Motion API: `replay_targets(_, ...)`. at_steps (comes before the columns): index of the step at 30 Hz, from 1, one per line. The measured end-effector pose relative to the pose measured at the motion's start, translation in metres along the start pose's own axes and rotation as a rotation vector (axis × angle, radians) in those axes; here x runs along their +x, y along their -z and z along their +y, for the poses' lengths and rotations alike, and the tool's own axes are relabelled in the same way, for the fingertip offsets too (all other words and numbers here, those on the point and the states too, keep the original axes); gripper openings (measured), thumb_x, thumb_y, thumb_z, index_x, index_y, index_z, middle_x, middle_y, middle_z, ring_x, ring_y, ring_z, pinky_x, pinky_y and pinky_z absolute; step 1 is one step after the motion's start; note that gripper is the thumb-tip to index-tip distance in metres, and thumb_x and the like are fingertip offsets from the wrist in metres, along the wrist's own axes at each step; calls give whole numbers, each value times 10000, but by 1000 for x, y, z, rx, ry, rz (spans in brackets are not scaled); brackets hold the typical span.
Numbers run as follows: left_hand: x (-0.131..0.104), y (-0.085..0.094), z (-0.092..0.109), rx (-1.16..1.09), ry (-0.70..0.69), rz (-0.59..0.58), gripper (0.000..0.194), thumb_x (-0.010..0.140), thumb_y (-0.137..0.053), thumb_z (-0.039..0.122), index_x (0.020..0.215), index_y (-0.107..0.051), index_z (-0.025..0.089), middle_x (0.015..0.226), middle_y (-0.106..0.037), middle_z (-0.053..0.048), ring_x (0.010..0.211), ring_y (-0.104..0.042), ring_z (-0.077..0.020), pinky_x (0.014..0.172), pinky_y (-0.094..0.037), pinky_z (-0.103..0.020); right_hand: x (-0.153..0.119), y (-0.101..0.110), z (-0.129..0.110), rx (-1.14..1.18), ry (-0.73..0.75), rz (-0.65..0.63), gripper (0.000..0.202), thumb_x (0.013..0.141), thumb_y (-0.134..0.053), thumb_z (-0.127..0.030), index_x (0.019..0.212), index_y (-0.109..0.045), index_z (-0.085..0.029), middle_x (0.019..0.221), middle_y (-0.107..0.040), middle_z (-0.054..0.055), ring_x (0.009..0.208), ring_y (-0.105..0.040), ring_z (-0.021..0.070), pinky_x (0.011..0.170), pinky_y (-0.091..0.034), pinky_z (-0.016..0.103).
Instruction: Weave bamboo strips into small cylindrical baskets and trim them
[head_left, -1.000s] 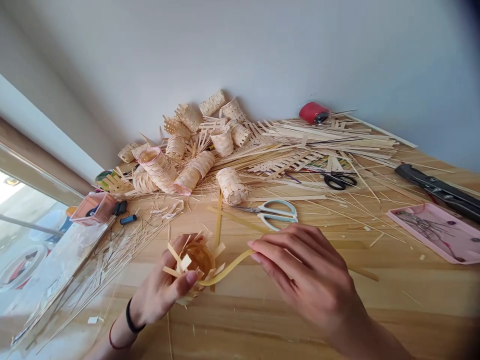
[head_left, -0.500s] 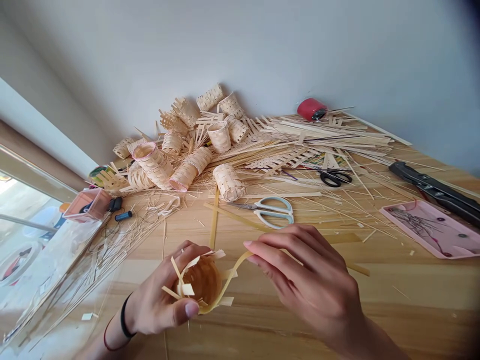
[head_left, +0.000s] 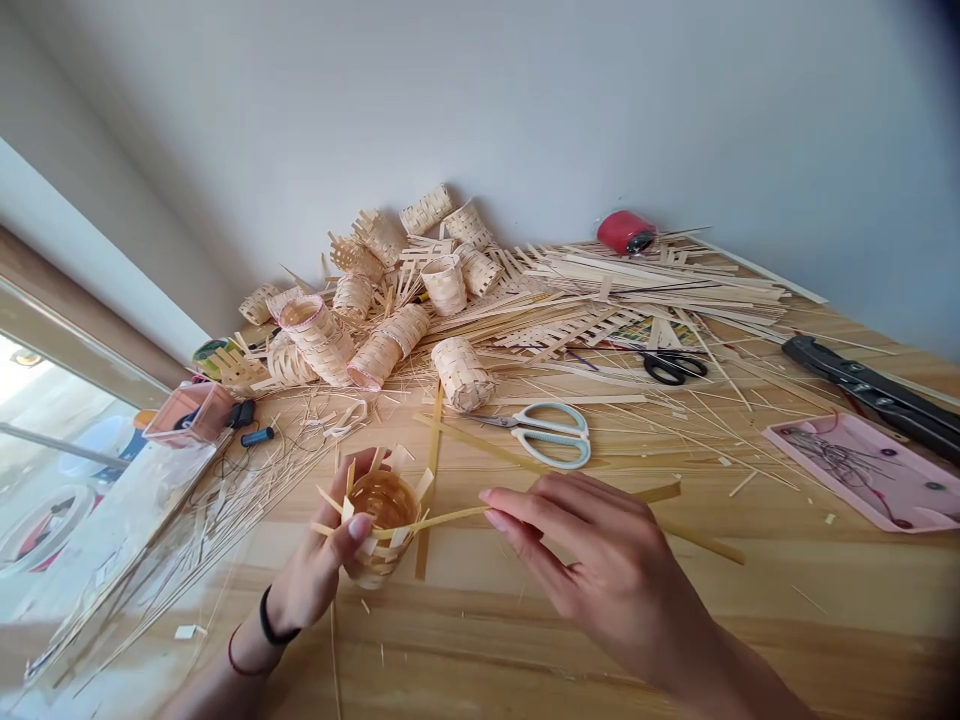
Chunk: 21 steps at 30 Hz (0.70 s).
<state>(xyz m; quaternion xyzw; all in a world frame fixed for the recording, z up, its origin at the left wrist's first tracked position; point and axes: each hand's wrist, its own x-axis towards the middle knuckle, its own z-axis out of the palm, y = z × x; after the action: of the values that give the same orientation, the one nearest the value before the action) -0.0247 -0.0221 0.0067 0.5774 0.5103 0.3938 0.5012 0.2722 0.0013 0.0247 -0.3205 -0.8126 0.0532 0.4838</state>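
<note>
My left hand [head_left: 330, 540] is wrapped around a small woven basket [head_left: 375, 565], its thumb pressed on the near side of the rim. Loose strip ends stick up and outward around the basket's open top. A thin yellowish strip [head_left: 450, 517] runs from the rim to my right hand [head_left: 592, 550], which pinches it between thumb and fingertips. Behind the basket, more flat yellowish strips [head_left: 433, 450] lie on the wooden table. White-handled scissors [head_left: 551, 436] rest beyond my right hand, pointing left.
Finished-looking woven baskets [head_left: 319, 340] and piles of loose strips [head_left: 660, 275] fill the back. Black scissors [head_left: 675, 368], a red spool [head_left: 627, 232], a pink tray [head_left: 862, 470] with metal pins and a long black tool [head_left: 870, 385] sit to the right. A pink box [head_left: 187, 415] stands left.
My left hand has turned the basket more upright and shifted it slightly left and up. The strip, which curved upward from the rim, now stretches nearly straight toward my right hand.
</note>
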Motion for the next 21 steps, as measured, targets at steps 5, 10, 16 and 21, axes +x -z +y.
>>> replay_targets(5, 6, 2, -12, -135, 5, -4, 780, 957, -539, 793, 1471, -665, 220, 1449, -709, -118, 1519, -461, -411, 1246, -393, -487, -2, -6, -1, 86, -75, -58, 156, 1064, -632, -132, 1052, -783, -169, 785, -748, 12, 654, -687, 147, 641, -522, 284)
replay_targets(10, 9, 1, -13, -217, 7, 3, 758, 966, -568, 752, 1503, -630, 220, 1459, -698, -126, 1507, -491, -410, 1262, -385, -503, -3, -8, -2, 145, -126, -81, 162, 1055, -630, -122, 1052, -783, -176, 813, -773, 8, 652, -709, 135, 634, -537, 259)
replay_targets(16, 7, -2, 9, -140, -79, -47, 893, 828, -818, 671, 1578, -529, 281, 1529, -643, -123, 1500, -494, -420, 1242, -407, -524, -5, -9, 4, 151, -230, -24, 202, 1049, -627, -114, 1153, -790, -169, 938, -833, 40, 744, -772, 141, 668, -579, 234)
replay_targets(21, 8, -8, 28, -6, -72, 18, 701, 875, -842, 504, 1489, -589, 281, 1432, -707, -108, 1325, -648, -381, 1087, -540, -451, -2, -7, 7, 174, -248, 8, 256, 1059, -607, -130, 1239, -784, -176, 905, -826, 31, 728, -768, 134, 687, -609, 215)
